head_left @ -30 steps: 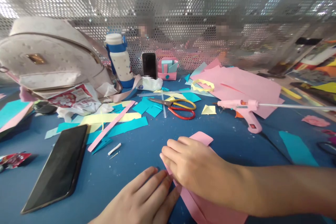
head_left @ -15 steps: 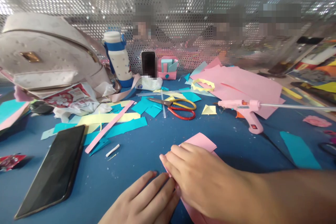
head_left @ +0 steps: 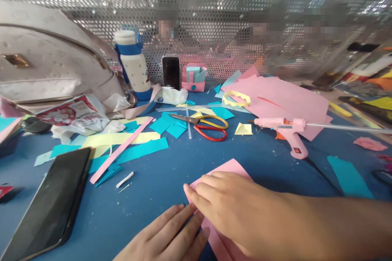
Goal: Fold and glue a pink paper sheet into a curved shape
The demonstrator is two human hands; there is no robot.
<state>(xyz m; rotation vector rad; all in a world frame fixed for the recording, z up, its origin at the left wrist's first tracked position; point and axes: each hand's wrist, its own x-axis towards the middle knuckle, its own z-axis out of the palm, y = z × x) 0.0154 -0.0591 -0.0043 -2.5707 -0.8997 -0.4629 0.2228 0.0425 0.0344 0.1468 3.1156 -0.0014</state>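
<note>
A sheet of pink paper [head_left: 234, 167] lies on the blue table in front of me, with a fold line visible in its lower part. My right hand [head_left: 228, 208] rests over its middle, fingers bent and close together, pressing on the sheet. From below left, my left hand [head_left: 168, 234] reaches the paper's left edge. Its fingers are stretched out and low on the table, the tips beside the right fingers. Both thumbs are mostly hidden, and the right hand and forearm cover much of the sheet.
Scissors [head_left: 200, 122], a pink glue gun [head_left: 288, 130] with its cord, and pink sheets [head_left: 281, 96] lie beyond my hands. At left are a phone [head_left: 52, 200], paper strips [head_left: 143, 149], a backpack [head_left: 45, 57] and a bottle [head_left: 134, 69]. A perforated metal panel [head_left: 211, 28] stands behind.
More of the pink paper shows around the right fingers, at its upper left and lower edge. Both hands stay on it with small shifts. The view has moved slightly, carrying the left-side things leftward.
</note>
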